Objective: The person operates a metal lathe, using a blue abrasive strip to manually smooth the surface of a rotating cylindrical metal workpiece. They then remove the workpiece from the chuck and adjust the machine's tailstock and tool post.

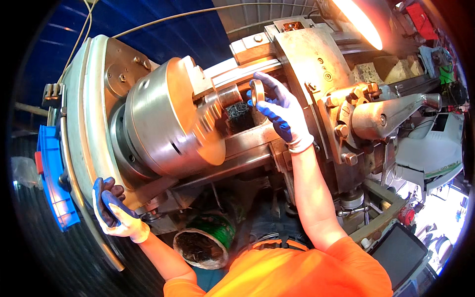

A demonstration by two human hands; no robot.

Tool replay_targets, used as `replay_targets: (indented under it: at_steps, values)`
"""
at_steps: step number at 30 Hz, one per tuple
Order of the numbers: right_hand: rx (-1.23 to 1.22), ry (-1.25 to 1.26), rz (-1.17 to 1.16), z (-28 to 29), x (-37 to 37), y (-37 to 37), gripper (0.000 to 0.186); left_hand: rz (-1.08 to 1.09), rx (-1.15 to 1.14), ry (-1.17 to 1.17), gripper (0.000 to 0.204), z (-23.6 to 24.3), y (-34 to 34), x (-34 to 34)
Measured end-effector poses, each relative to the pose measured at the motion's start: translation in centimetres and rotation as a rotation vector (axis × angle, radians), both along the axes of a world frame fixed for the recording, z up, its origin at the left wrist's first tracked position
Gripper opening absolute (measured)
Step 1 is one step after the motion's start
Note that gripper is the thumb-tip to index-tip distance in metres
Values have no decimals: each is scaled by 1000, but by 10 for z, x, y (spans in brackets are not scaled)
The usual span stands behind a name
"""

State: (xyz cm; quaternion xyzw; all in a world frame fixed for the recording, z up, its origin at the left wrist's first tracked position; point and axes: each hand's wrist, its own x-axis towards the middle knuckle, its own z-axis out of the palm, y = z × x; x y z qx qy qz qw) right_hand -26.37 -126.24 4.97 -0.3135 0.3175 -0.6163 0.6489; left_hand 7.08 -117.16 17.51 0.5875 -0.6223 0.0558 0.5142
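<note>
A large steel chuck (156,119) on the lathe's headstock (84,109) has blurred jaws, with a short cylindrical workpiece (230,96) at its centre. My right hand (279,111), in a white and blue glove, grips a metal ring (257,93) just right of the workpiece, above the bed. Dark tangled swarf (239,116) lies below the ring. My left hand (116,210), gloved alike and stained dark, is low at the headstock's front, left of the chuck, its fingers loosely bent and apart with nothing visible in them.
The carriage (302,54) and tool post (366,116) stand at right, under a glowing lamp (358,20). A blue plastic tray (57,178) hangs at far left. A green bucket (203,242) sits below the bed. A dark flat panel (393,252) is at lower right.
</note>
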Motion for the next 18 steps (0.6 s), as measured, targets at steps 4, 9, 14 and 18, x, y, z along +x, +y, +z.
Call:
replay_targets:
  at_steps: [4, 9, 14, 18]
  values:
    - [-12, -24, 64, 2, -3, -4, 61, 29, 5, 11, 36, 1, 0, -2]
    - [-27, 21, 71, 5, 1, -7, 64, 8, -9, 29, 36, -2, 2, 2]
    - [-54, 3, 74, 3, 2, -9, 65, -14, -18, 26, 36, -3, 2, 3]
    - [-50, -8, 98, 1, 1, -10, 67, 8, 0, 39, 39, -2, 4, 7]
